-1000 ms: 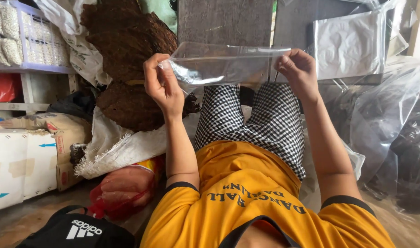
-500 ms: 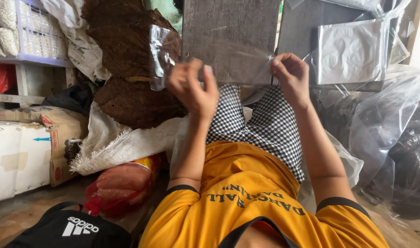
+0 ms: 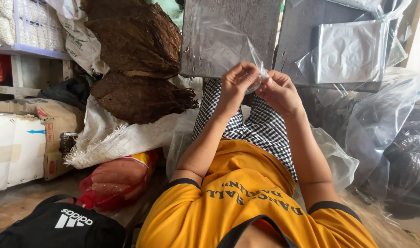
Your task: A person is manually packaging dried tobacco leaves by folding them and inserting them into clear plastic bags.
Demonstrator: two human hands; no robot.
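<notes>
Pinching at one spot, both hands are now brought together at upper centre of the frame: the left hand [image 3: 237, 82] and right hand [image 3: 279, 92] are each closed on the same edge of a clear plastic bag [image 3: 219, 43]. A second ago the bag was stretched flat and wide between hands held well apart; half a second ago it was turned upright, the hands nearer. Now the grip points are nearly touching and the film is seen rising loosely above the fingers, in front of a grey board [image 3: 228, 27].

Judged from this, spreading is finished and the bag's mouth or corner is being worked between the fingertips. Whether the mouth is already parted cannot be told; the film is too clear.

Around the hands:
- dark brown dried leaf bundles [image 3: 136, 69] stacked at upper left
- a flat silvery pouch [image 3: 352, 50] at upper right
- large clear bags [image 3: 393, 138] heaped at right
- cardboard box [image 3: 21, 142] at left edge
- red bag [image 3: 113, 181] and black bag [image 3: 63, 225] at lower left
</notes>
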